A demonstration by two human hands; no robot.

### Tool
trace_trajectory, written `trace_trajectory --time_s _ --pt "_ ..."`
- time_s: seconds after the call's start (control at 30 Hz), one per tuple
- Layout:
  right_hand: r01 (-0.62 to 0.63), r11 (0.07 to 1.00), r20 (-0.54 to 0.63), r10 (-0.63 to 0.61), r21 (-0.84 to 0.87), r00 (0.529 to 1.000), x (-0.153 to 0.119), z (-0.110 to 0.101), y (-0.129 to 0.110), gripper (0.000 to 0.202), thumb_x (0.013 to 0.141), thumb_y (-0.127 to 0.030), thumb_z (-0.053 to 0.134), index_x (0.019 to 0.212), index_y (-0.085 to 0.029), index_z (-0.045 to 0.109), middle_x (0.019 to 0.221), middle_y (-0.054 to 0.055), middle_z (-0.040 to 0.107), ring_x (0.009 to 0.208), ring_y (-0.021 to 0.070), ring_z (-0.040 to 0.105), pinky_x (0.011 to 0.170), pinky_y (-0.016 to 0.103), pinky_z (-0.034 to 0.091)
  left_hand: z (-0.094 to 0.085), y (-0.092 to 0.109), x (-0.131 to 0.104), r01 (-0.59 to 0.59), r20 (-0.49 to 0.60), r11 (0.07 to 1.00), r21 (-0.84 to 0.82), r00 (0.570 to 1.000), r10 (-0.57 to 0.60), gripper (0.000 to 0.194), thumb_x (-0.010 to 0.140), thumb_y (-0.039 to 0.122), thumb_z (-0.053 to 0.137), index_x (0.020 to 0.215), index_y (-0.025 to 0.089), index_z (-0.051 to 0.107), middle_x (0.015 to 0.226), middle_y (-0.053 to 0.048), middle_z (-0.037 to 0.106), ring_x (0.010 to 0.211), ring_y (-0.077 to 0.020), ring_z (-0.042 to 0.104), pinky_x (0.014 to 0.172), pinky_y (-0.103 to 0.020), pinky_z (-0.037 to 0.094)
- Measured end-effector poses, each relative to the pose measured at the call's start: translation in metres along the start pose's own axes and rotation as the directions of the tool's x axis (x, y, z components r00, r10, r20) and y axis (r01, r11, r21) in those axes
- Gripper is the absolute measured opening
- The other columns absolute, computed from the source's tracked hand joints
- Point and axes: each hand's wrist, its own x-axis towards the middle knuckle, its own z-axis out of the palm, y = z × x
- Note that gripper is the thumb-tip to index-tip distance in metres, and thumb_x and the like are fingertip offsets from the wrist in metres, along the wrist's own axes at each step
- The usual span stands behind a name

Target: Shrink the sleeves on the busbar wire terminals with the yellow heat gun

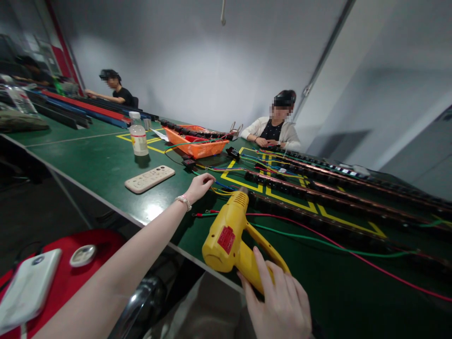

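My right hand (278, 296) is wrapped round the handle of a yellow heat gun (226, 235). The gun's metal nozzle points away from me, towards blue and yellow wires (223, 190) at the end of a long dark bar (282, 207). My left hand (200, 186), with a band on its wrist, pinches the thin wires just left of the nozzle; the fingertips partly hide them. A small black connector (189, 163) lies beyond the left hand. Red and green cables (208, 213) with ring lugs lie on the table below the wires.
On the green table (88, 160) are a beige phone-shaped case (150, 179), a bottle (138, 136) and an orange basket (197, 147). Several long bars with copper strips (318, 181) extend right. Two co-workers sit across the table. A red stool (95, 273) holds a white phone (31, 287).
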Motion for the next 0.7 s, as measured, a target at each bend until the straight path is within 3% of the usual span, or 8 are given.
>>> trace_trajectory --time_s 0.4,0.7 --pt "-0.009 1.0 0.016 0.009 0.0 1.0 0.001 0.004 -0.012 0.052 0.082 -0.039 0.059 0.129 -0.017 0.05 0.092 0.006 0.059 0.086 0.0189 0.051 0.082 0.035 0.036 0.001 -0.002 0.001 0.053 -0.012 0.997 -0.06 0.999 -0.053 0.023 0.079 0.027 0.051 0.09 0.012 0.064 0.084 -0.005 0.066 0.075 -0.013 0.059 0.069 -0.023 0.046" --pt "0.001 0.995 0.012 -0.002 0.101 1.0 0.014 0.009 -0.028 0.041 0.086 -0.039 0.053 0.121 -0.018 0.056 0.088 0.006 0.058 0.082 0.0176 0.05 0.081 0.034 0.036 -0.001 0.001 0.002 0.063 0.005 0.997 -0.042 0.998 -0.063 0.031 0.082 0.035 0.046 0.086 0.012 0.067 0.079 -0.005 0.066 0.073 -0.0141 0.059 0.067 -0.023 0.046"
